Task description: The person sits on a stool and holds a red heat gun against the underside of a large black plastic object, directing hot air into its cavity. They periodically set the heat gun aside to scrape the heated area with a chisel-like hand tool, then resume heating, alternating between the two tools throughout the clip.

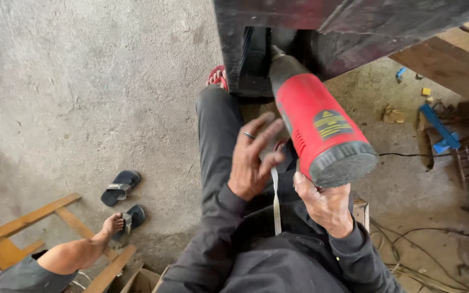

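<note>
Head view: right hand (pixel 324 203) grips a red heat gun (pixel 318 127), nozzle at the dark panel (pixel 354 21). Left hand (pixel 253 160) is spread beside it, touching a pale strip (pixel 276 201).

- Premises: an informal workshop with a rough, stained concrete floor (pixel 82 70).
- A red heat gun (pixel 321 130), a power tool, is gripped above the floor.
- Right of the grip: timber planks (pixel 451 59), a blue clamp (pixel 438 127), wood offcuts (pixel 392 115) and loose cables (pixel 419 244).
- Left of the grip: a wooden frame (pixel 39 217) lying flat, with dark sandals (pixel 120 187) beside it.
- Ahead of the grip: a dark, heavy panel (pixel 343 27).
</note>
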A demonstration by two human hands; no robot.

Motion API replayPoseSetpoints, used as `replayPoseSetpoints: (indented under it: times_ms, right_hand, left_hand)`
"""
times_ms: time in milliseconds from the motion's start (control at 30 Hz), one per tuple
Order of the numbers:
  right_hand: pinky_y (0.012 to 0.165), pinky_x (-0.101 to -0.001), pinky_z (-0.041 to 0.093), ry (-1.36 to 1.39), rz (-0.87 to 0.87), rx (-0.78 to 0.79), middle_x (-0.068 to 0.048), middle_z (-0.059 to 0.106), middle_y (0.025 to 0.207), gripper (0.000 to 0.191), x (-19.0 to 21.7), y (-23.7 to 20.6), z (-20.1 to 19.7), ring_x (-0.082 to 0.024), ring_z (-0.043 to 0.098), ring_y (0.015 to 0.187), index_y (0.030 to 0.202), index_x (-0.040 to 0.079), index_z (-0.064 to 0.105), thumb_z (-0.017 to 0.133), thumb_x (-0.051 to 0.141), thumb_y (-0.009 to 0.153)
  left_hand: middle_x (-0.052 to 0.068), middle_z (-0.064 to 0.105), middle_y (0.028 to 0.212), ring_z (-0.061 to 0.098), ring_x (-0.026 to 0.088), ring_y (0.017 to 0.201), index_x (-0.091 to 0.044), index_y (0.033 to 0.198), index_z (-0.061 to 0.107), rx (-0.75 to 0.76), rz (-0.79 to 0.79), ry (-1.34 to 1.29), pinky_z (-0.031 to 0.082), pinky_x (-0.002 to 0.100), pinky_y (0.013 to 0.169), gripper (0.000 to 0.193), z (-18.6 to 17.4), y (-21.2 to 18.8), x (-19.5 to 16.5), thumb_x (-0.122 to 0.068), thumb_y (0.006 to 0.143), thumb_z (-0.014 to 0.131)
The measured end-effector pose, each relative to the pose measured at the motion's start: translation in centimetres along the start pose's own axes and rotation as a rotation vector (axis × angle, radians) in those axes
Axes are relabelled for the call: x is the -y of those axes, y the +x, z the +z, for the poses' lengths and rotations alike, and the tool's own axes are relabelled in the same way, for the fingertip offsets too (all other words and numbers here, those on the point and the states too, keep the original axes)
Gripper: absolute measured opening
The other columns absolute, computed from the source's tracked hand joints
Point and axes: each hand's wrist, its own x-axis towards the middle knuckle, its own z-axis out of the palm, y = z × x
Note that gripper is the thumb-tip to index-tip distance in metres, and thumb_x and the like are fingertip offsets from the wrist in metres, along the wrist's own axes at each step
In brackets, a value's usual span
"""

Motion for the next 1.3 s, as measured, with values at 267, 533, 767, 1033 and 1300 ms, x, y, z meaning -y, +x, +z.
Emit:
replayPoseSetpoints:
  times_ms: [267, 533, 767, 1033, 1300]
  right_hand:
    - [0.056, -0.03, 0.051, 0.102, 0.068, -0.013, -0.008, 0.061, 0.089, 0.018, 1.3, 0.7, 0.9, -0.016, 0.059, 0.065, 0.111, -0.003, 0.057, 0.064, -0.004, 0.094]
    - [0.058, -0.0327, 0.053, 0.152, 0.064, 0.039, -0.01, 0.058, 0.09, 0.047, 2.5, 1.7, 2.0, -0.016, 0.058, 0.065, 0.134, -0.002, 0.043, 0.061, -0.003, 0.091]
    - [0.058, -0.0337, 0.053, 0.117, 0.054, 0.047, -0.01, 0.057, 0.087, 0.046, 3.3, 1.3, 2.7, -0.016, 0.056, 0.064, 0.133, -0.003, 0.044, 0.063, -0.004, 0.092]
    - [0.057, -0.0331, 0.053, 0.137, 0.047, 0.063, -0.009, 0.056, 0.084, 0.045, 4.7, 0.9, 5.5, -0.016, 0.054, 0.063, 0.131, -0.003, 0.042, 0.062, -0.004, 0.09]
    - [0.058, -0.0323, 0.052, 0.086, 0.031, 0.054, -0.01, 0.059, 0.086, 0.03, 6.0, 0.4, 13.7, -0.017, 0.057, 0.065, 0.119, -0.004, 0.052, 0.064, -0.001, 0.092]
  left_hand:
    - [0.022, 0.027, 0.169, 0.035, 0.04, 0.154, -0.004, 0.161, 0.032, -0.145, -0.033, 0.376, 0.035, 0.046, 0.125, 0.08, 0.0, 0.1, 7.0, -0.032, 0.1, 0.074]
    - [0.024, 0.021, 0.169, 0.032, 0.038, 0.153, -0.007, 0.16, 0.03, -0.112, -0.148, 0.571, 0.033, 0.048, 0.118, 0.088, 1.2, 1.4, 8.6, -0.046, 0.094, 0.072]
    - [0.022, 0.021, 0.168, 0.035, 0.036, 0.15, -0.009, 0.16, 0.032, -0.107, -0.195, 0.612, 0.035, 0.048, 0.114, 0.086, 1.3, 0.5, 9.1, -0.041, 0.093, 0.074]
    - [0.022, 0.019, 0.169, 0.034, 0.036, 0.151, -0.009, 0.161, 0.03, -0.111, -0.19, 0.633, 0.036, 0.048, 0.113, 0.082, -0.8, -1.0, 10.0, -0.031, 0.094, 0.073]
    - [0.021, 0.019, 0.169, 0.034, 0.036, 0.151, -0.009, 0.161, 0.029, -0.109, -0.195, 0.639, 0.035, 0.048, 0.114, 0.082, -8.7, -1.9, 12.2, -0.03, 0.093, 0.072]
